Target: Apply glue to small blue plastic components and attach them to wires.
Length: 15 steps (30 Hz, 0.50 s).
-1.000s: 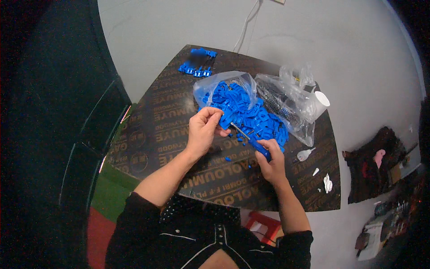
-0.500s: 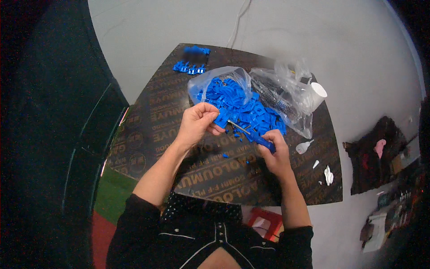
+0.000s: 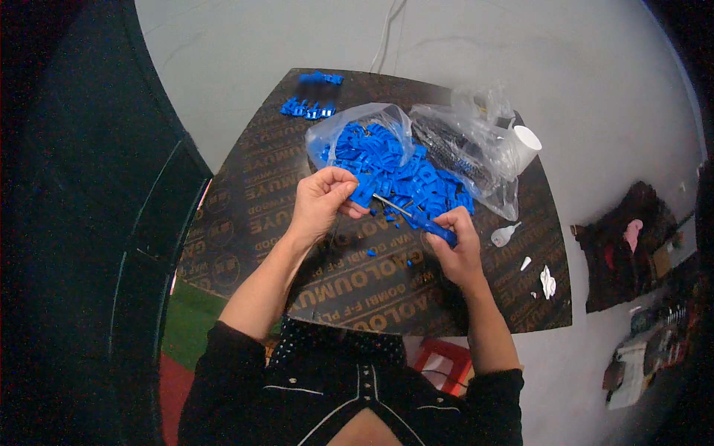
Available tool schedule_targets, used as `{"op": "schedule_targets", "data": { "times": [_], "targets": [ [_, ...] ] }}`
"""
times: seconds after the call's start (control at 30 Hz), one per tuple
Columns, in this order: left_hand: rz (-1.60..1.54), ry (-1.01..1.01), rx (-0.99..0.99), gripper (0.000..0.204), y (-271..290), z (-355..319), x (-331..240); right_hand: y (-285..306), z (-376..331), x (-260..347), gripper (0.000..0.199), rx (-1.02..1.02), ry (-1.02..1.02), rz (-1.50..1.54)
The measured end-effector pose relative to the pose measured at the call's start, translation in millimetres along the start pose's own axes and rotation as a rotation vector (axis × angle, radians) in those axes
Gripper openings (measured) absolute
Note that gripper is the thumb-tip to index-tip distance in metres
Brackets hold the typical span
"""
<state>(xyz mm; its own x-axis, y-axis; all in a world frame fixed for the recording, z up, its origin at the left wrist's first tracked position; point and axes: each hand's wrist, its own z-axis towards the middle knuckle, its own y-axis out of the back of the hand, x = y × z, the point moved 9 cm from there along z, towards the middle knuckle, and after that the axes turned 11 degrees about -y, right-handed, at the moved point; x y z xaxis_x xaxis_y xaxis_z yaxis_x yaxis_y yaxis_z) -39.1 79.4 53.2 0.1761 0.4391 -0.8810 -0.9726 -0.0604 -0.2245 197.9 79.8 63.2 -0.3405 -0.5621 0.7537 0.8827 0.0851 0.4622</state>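
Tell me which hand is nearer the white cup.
Right: in the picture, the right hand is below and left of the white cup; the left hand is much farther left.

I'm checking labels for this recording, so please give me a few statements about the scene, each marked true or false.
1. The left hand holds a blue piece. True.
2. The right hand is empty. False: it grips a blue-handled tool.
3. A clear plastic bag covers part of the blue pile. True.
4. The white cup is on the left side of the table. False: it is on the right.
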Motion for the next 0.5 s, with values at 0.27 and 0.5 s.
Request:
{"op": "schedule_targets", "data": {
  "times": [0.27,0.5],
  "targets": [
    [-0.001,-0.01,-0.006,0.009,2.4,-0.5,5.3,1.0,0.1,1.5,0.021,0.006,-0.001,-0.001],
    [-0.002,-0.011,0.0,0.012,2.7,0.1,7.1,-2.1,-0.6,-7.4,0.018,0.009,-0.095,0.061]
  ]
}}
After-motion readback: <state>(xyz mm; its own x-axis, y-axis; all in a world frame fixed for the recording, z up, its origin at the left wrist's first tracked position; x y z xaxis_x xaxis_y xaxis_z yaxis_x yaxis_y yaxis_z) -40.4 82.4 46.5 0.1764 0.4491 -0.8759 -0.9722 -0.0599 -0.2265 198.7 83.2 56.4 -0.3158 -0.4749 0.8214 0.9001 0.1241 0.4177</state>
